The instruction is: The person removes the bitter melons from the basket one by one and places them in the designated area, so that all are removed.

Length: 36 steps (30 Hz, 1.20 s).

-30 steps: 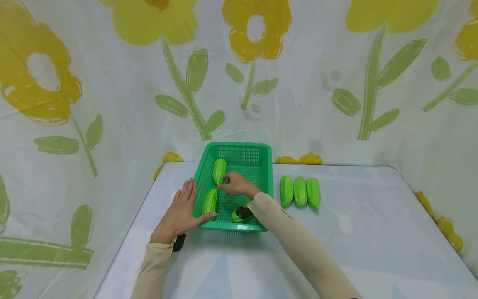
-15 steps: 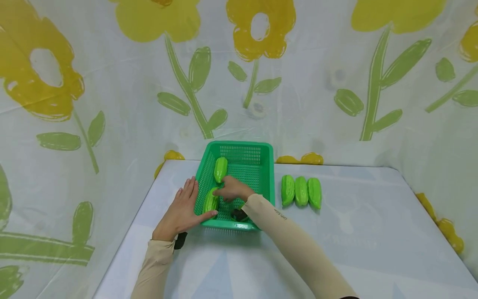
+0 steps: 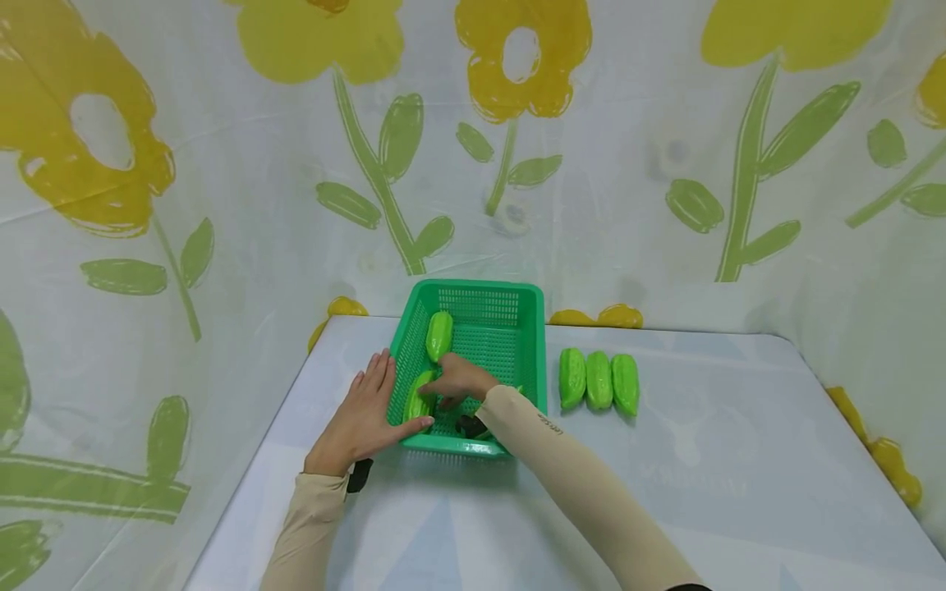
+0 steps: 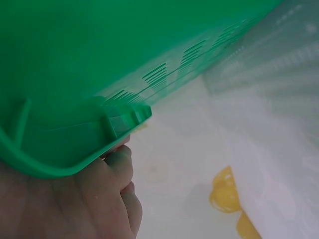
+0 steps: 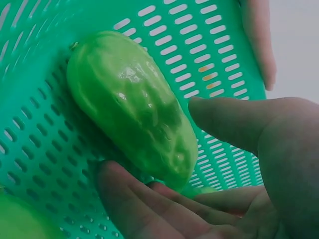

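My left hand lies along the left rim of a green plastic basket, fingers straight and thumb over the front rim. In the left wrist view its fingers rest against the basket's outer side. My right hand is inside the basket at the front-left bitter melon, a wrinkled light green one. Its thumb is close to one side of this melon, and the spread fingers lie along the other. Behind it lies another bitter melon. A third in the basket is mostly hidden under the right wrist.
To the right of the basket, three bitter melons lie side by side on the pale table. A flower-printed sheet hangs behind the table and at its sides.
My right hand has moved down and slightly toward the front-left bitter melon, from above the middle of the basket. The left hand stays at the basket rim.
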Motion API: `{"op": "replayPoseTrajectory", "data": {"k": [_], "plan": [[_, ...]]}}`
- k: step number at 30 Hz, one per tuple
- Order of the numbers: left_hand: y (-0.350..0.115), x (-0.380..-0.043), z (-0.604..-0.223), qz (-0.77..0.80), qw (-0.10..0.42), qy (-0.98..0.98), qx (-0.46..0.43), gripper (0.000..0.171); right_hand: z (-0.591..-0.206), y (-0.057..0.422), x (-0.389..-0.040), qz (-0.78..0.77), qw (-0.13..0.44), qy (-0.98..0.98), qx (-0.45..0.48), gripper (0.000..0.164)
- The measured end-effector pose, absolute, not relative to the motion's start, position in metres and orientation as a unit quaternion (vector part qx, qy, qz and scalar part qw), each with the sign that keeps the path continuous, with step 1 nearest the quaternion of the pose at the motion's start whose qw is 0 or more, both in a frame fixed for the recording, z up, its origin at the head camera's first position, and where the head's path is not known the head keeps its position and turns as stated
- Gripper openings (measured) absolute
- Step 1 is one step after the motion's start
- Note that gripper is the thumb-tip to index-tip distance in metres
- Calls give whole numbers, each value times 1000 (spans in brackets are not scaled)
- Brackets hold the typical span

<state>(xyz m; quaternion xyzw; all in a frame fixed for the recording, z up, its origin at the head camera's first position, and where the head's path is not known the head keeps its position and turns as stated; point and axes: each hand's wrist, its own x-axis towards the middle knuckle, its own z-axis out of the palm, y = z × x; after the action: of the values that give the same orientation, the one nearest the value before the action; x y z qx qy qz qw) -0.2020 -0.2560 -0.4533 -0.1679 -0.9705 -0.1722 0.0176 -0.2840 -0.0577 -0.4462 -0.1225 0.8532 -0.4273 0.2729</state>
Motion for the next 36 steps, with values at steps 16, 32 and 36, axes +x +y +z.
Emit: {"op": "replayPoseTrajectory", "data": {"k": [16,32,36], "plan": [[-257,-202,-453,-170,18,-971,-169,118,-451,-63,-284,-421,263,857,-137,79],[-255,-202,-450,-173,14,-970,-168,119,-446,-58,-287,-488,285,815,-128,70],[-255,-203,-452,-171,15,-971,-168,119,-443,-57,-287,-508,286,804,-119,70]]}}
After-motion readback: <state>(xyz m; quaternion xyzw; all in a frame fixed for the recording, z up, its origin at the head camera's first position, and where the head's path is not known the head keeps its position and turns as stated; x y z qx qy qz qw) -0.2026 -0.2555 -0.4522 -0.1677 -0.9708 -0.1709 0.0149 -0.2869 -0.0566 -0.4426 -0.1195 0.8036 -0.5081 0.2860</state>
